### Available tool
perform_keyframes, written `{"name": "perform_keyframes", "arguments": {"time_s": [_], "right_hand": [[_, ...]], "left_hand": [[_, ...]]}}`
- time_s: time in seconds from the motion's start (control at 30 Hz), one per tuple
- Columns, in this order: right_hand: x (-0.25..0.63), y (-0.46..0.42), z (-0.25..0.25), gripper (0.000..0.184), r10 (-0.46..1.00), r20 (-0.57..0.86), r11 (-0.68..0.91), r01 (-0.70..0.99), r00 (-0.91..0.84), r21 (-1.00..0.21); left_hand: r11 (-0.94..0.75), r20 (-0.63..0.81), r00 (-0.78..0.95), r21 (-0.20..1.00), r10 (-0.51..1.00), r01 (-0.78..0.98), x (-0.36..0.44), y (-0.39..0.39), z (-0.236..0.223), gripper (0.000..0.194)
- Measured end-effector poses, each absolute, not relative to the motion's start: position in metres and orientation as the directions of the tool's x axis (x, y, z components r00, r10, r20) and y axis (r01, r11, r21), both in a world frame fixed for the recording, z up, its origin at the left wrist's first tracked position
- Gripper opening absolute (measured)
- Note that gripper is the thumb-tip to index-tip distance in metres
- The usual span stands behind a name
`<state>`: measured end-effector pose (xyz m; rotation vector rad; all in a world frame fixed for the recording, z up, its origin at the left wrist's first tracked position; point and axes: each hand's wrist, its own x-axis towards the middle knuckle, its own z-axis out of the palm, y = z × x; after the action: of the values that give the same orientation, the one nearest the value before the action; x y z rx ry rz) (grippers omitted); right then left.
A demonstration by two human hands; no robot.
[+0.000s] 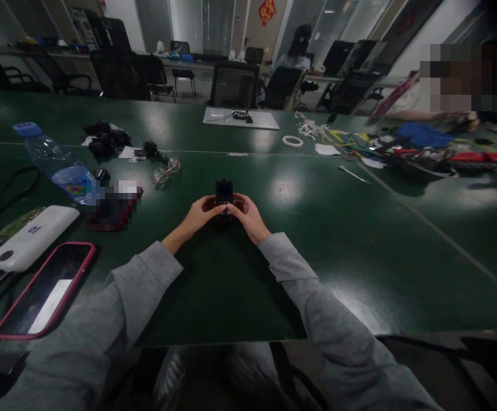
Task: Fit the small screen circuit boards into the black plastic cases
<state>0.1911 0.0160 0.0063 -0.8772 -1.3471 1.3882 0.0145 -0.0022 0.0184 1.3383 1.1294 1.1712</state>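
Observation:
In the head view, a small black device with a square dark screen stands upright on the green table, between my two hands. My left hand is closed around its left side, the thumb lying over the lower front. From the right, my right hand grips it too, its thumb meeting the left one just below the screen. Fingers hide most of the device's lower body, and its exact kind does not show.
A pink-edged phone, white power bank and water bottle lie at left. Glasses rest beyond. A tape roll, small metal tool and tangled cables are at right, near another person's arm.

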Motion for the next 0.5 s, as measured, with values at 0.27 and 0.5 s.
{"name": "perform_keyframes", "arguments": {"time_s": [0.27,0.5], "right_hand": [[0.1921,0.0175,0.0016,0.06,0.957,0.122,0.09,-0.13,-0.262,-0.987],[0.1941,0.0177,0.0016,0.063,0.956,0.121,0.088,-0.13,-0.269,-0.988]], "left_hand": [[-0.073,0.068,0.106,0.996,0.992,0.042,0.0152,-0.001,0.0175,0.055],[-0.071,0.064,0.11,0.996,0.992,0.059,0.0156,-0.0021,0.0197,0.057]]}}
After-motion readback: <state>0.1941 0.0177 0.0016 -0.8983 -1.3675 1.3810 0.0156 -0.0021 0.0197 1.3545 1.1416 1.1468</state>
